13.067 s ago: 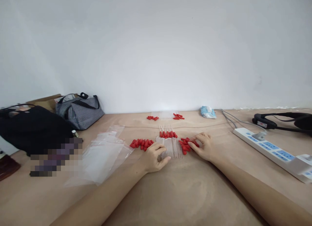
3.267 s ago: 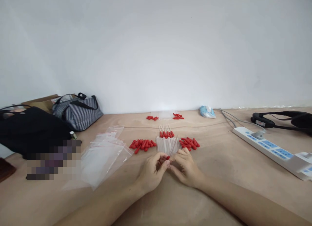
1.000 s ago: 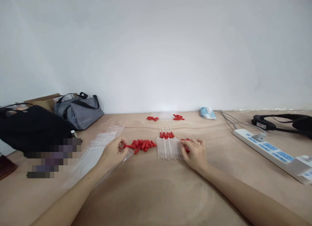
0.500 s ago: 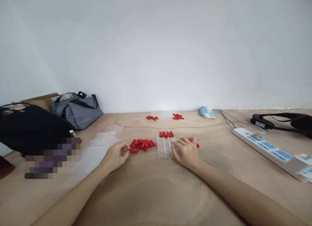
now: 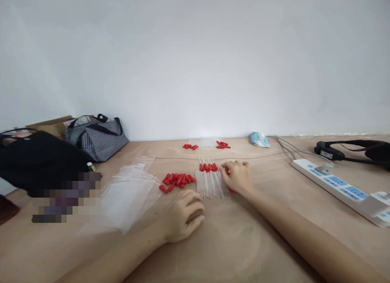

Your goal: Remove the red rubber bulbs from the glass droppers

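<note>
My left hand (image 5: 184, 216) hovers over or rests on the near table, its fingers loosely curved and apart with nothing visible in them. Just beyond it lies a pile of red rubber dropper bulbs (image 5: 179, 179). A row of clear dropper tubes (image 5: 210, 184) lies side by side in the middle. My right hand (image 5: 237, 177) is at the right end of this row, fingertips drawn together near the tubes' far ends; what they pinch is hidden. Red bulbs (image 5: 231, 190) show partly beneath it. Behind the row are several droppers with red bulbs fitted (image 5: 209, 167), tubes pointing away.
Clear zip bags (image 5: 124, 199) spread out on the left, near a black bag (image 5: 39, 161) and a striped bag (image 5: 105, 140). By the wall lie more red bulbs (image 5: 223, 145) and a blue wipes pack (image 5: 259, 139). A power strip (image 5: 335, 185) and a black headset strap (image 5: 350, 151) are on the right.
My left hand has left the red bulb pile and moved right and nearer to me, its fingers opening. My right hand has shifted slightly away and right, uncovering more tubes.
</note>
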{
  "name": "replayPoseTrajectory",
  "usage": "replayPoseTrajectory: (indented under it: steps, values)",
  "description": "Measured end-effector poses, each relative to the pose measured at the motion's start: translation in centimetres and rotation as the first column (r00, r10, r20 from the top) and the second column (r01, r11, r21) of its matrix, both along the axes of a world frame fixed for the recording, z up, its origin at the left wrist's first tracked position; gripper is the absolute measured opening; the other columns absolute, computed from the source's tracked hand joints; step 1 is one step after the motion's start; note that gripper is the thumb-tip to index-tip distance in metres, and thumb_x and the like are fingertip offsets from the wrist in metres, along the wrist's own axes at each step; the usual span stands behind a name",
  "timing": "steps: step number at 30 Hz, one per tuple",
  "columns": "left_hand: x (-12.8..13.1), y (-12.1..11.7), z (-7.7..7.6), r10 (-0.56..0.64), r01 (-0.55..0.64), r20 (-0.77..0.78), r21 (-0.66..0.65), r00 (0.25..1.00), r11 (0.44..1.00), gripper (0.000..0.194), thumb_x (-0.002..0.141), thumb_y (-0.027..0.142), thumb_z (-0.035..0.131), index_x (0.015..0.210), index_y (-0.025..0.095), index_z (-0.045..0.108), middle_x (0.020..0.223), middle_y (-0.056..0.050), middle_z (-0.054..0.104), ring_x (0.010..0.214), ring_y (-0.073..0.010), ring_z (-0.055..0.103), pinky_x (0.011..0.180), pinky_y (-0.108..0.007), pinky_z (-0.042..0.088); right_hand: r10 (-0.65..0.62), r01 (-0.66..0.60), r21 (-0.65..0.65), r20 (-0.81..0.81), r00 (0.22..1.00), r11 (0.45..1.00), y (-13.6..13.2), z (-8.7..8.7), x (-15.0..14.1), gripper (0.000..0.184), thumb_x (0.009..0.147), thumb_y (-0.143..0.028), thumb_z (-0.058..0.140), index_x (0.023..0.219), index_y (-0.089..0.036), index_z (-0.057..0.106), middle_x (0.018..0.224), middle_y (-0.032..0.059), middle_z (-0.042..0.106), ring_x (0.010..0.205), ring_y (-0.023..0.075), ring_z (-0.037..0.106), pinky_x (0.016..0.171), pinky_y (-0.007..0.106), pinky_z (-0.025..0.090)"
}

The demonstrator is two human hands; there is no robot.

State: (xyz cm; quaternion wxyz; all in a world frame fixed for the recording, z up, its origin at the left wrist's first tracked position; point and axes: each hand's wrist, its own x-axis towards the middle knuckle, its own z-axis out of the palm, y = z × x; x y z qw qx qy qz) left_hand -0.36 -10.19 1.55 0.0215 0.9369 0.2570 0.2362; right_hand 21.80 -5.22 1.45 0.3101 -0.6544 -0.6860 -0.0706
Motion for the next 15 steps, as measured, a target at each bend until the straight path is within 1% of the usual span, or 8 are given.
replayPoseTrajectory:
  steps: [1,2,3,4,6,8,12,15]
  values:
    - [0.6,0.0,0.0,-0.046,0.047,-0.047,0.012,0.998,0.999,0.018,0.078,0.027,0.053,0.094,0.023,0.059,0.111,-0.007,0.052,0.102,-0.0226,0.047,0.087,-0.042,0.037,-0.062,0.059,-0.092,-0.028,0.998,0.994,0.9,0.4,0.1,0.023,0.079,-0.032,0.044,0.075,-0.022,0.064,0.077,0.0031,0.067,0.080,0.0195,0.055,0.077,0.037,0.023]
    - [1.3,0.1,0.1,-0.076,0.078,-0.092,0.024,0.993,0.997,0.025,0.078,0.031,0.054,0.102,0.027,0.057,0.122,-0.008,0.045,0.111,-0.0264,0.040,0.092,-0.049,0.031,-0.110,0.097,-0.200,-0.053,0.993,0.975,1.9,0.8,0.2,0.023,0.078,-0.033,0.044,0.075,-0.022,0.064,0.080,0.0035,0.067,0.081,0.0200,0.055,0.077,0.037,0.025]
    - [1.9,0.3,0.2,-0.088,0.093,-0.132,0.031,0.987,0.995,0.032,0.078,0.035,0.054,0.109,0.031,0.054,0.131,-0.007,0.037,0.118,-0.0300,0.033,0.094,-0.055,0.024,-0.149,0.118,-0.323,-0.073,0.986,0.939,2.8,1.0,0.3,0.022,0.077,-0.033,0.045,0.075,-0.022,0.064,0.081,0.0039,0.066,0.082,0.0203,0.056,0.077,0.036,0.027]
    - [2.6,0.5,0.2,-0.087,0.093,-0.162,0.030,0.983,0.995,0.036,0.078,0.039,0.053,0.114,0.033,0.051,0.136,-0.007,0.030,0.123,-0.0327,0.027,0.094,-0.060,0.019,-0.162,0.120,-0.380,-0.079,0.984,0.917,3.7,1.2,0.3,0.022,0.075,-0.034,0.046,0.072,-0.021,0.064,0.078,0.0051,0.066,0.079,0.0208,0.057,0.075,0.035,0.029]
    - [3.9,1.1,0.3,-0.082,0.086,-0.190,0.010,0.978,0.996,0.039,0.080,0.044,0.049,0.117,0.035,0.048,0.141,-0.007,0.021,0.126,-0.0357,0.019,0.093,-0.065,0.014,-0.168,0.113,-0.453,-0.085,0.982,0.885,5.4,1.4,0.2,0.022,0.072,-0.035,0.050,0.066,-0.019,0.064,0.072,0.0071,0.066,0.074,0.0210,0.058,0.069,0.032,0.033]
    - [4.9,1.7,0.3,-0.094,0.093,-0.208,-0.013,0.974,0.996,0.039,0.081,0.046,0.045,0.118,0.035,0.048,0.142,-0.008,0.019,0.128,-0.0363,0.015,0.093,-0.067,0.011,-0.169,0.104,-0.502,-0.086,0.982,0.858,6.7,1.4,0.0,0.023,0.069,-0.036,0.053,0.063,-0.017,0.064,0.065,0.0079,0.064,0.069,0.0207,0.058,0.062,0.030,0.035]
    - [5.9,2.6,0.0,-0.088,0.082,-0.210,-0.037,0.974,0.996,0.038,0.083,0.047,0.041,0.119,0.034,0.048,0.141,-0.009,0.024,0.128,-0.0345,0.017,0.093,-0.067,0.009,-0.166,0.088,-0.579,-0.083,0.983,0.811,8.4,1.2,-0.3,0.023,0.066,-0.037,0.060,0.061,-0.015,0.063,0.053,0.0058,0.059,0.061,0.0199,0.058,0.056,0.028,0.036]
    - [6.0,2.9,-0.2,-0.071,0.059,-0.206,-0.065,0.976,0.996,0.041,0.083,0.049,0.039,0.121,0.033,0.045,0.140,-0.010,0.026,0.128,-0.0335,0.019,0.093,-0.067,0.009,-0.150,0.069,-0.600,-0.085,0.985,0.797,9.1,0.9,-0.5,0.021,0.067,-0.034,0.062,0.060,-0.014,0.062,0.051,0.0048,0.057,0.060,0.0194,0.058,0.055,0.028,0.037]
